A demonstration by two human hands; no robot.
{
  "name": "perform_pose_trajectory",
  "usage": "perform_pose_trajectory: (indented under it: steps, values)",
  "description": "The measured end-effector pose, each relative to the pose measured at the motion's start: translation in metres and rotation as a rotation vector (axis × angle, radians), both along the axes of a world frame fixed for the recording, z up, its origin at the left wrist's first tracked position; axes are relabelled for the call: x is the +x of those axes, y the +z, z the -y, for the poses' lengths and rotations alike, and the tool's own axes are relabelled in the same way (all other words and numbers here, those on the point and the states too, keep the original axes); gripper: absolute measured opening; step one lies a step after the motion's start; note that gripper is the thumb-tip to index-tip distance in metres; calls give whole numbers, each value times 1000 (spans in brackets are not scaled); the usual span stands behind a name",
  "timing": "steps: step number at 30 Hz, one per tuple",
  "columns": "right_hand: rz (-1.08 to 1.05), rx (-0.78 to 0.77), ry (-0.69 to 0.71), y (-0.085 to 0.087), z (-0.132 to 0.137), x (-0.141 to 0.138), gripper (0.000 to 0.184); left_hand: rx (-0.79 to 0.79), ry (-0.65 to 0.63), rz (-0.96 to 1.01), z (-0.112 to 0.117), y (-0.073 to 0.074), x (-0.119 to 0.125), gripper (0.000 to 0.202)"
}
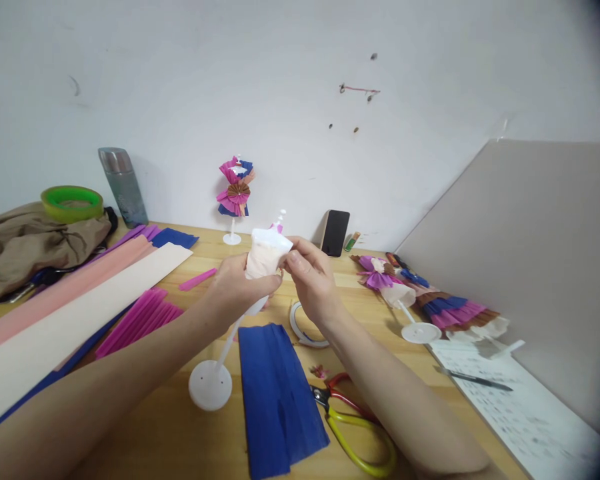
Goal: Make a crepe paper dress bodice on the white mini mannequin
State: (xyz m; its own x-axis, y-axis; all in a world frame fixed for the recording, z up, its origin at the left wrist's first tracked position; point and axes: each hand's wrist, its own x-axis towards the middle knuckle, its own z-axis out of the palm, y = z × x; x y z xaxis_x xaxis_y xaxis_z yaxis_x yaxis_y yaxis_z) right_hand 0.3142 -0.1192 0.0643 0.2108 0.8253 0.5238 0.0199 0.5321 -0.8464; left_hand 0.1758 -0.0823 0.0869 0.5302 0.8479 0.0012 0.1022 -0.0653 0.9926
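A small white doll mannequin (267,255) on a stand is held up in front of me, tilted, its round base (210,385) towards me. White paper is wrapped about its torso. My left hand (240,279) is closed round its waist, thumb across the front. At the right side of the torso, my right hand (313,273) pinches the edge of the wrap between thumb and fingers. Below my hands lie strips of blue crepe paper (280,400), with scissors (350,420) having red and yellow handles beside them. A roll of white tape (303,327) is partly hidden behind my right wrist.
Crepe paper strips (130,293) and folded magenta paper (140,320) lie left. At the back stand a dressed mannequin (239,190), a bottle (124,187) and a phone (335,233). On the right are more dressed mannequins (450,310) and a pen (480,381) on a written sheet.
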Motion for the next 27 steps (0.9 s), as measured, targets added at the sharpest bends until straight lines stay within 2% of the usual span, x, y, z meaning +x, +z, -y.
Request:
perform_pose_trajectory:
  steps: [3,6,9,12,16,21,24,27]
  values:
    - [49,-14,5,1,0,-2,43,2,-14,-18,0,0,0,17]
    - [16,-108,149,1,2,-2,42,-64,-76,-9,0,1,-2,14]
    - [-41,-204,339,0,3,1,55,-191,-320,81,-2,0,-5,16]
    - [-59,-265,466,0,4,6,68,-269,-574,188,-7,-4,-8,21]
    - [-31,-352,627,3,3,9,71,-342,-732,274,-14,-10,-10,22]
    - [-32,-316,635,3,3,7,63,-400,-778,343,-17,-16,-11,31]
    - [-51,-348,635,0,4,4,62,-365,-787,333,-20,-17,-11,35]
    - [-127,-346,555,0,2,3,62,-288,-710,322,-24,-15,-10,40]
